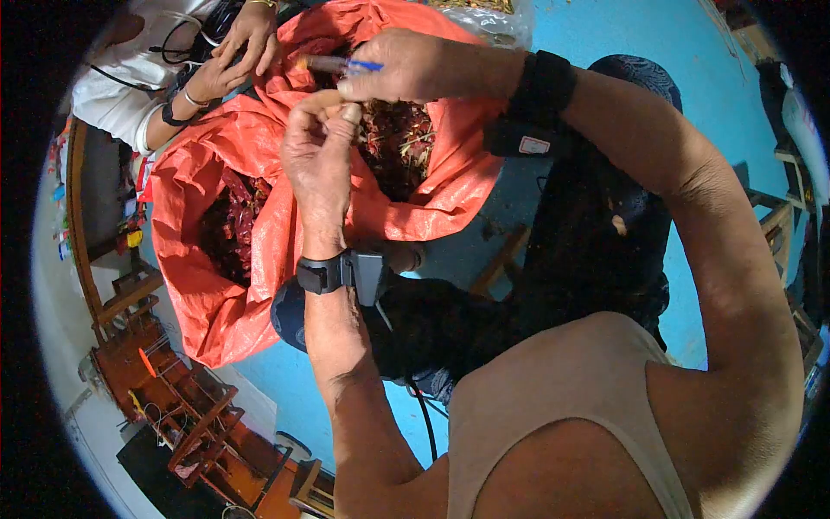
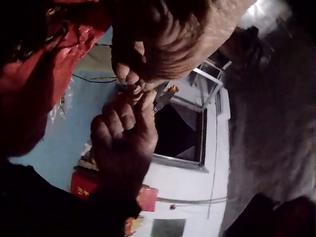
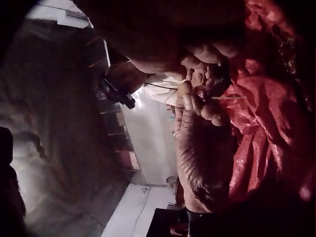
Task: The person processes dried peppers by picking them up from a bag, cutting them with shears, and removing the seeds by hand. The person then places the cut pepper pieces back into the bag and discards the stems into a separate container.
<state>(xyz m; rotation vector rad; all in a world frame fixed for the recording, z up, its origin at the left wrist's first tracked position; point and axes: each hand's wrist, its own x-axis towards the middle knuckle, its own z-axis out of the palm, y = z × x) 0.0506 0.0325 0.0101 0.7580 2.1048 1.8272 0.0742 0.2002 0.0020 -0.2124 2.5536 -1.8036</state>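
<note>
My left hand (image 1: 320, 156) is raised over the red sacks, thumb and fingertips pinched on a small dried chili (image 3: 200, 93) with a thin pale stem, mostly hidden by the fingers. Directly above it, my right hand (image 1: 398, 65) meets those fingertips and grips a slim tool (image 1: 333, 64) with an amber end and a blue part. In the left wrist view a dark, pointed piece of the tool (image 2: 162, 101) shows beside the joined fingertips. Dried red chilies (image 1: 398, 156) with pale stems fill the right sack (image 1: 450, 203); the left sack (image 1: 186, 285) holds darker red ones.
Another person's hands (image 1: 233, 65) are at the far rim of the sacks. A clear plastic bag (image 1: 493, 22) of stems lies beyond, on the blue floor (image 1: 622, 30). Wooden stools (image 1: 199, 441) stand at the left. My dark-trousered leg (image 1: 596, 225) is right of the sacks.
</note>
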